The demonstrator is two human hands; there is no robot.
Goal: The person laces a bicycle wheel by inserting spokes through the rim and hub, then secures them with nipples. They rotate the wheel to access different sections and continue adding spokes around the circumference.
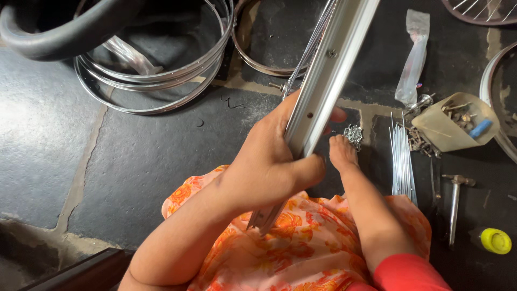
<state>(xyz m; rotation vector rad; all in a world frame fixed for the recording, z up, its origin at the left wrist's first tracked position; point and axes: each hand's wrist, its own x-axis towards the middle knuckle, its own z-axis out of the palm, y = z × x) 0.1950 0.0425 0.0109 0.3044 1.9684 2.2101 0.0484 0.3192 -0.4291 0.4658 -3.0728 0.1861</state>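
My left hand [269, 161] grips a silver metal wheel rim [331, 70] that runs up from my lap to the top of the view, with thin spokes [309, 51] hanging along its left side. My right hand [344, 153] reaches down past the rim, fingers pinched at a small pile of shiny spoke nipples [354, 134] on the dark stone floor. Whether it holds one I cannot tell. An orange flowered cloth [301, 248] covers my lap.
Stacked bare rims [151, 81] and a black tyre [64, 37] lie at upper left. To the right lie a bundle of spokes [403, 161], a paper bag of small parts [458, 121], a plastic sleeve [413, 59], a hammer [455, 199] and a yellow cap [495, 241].
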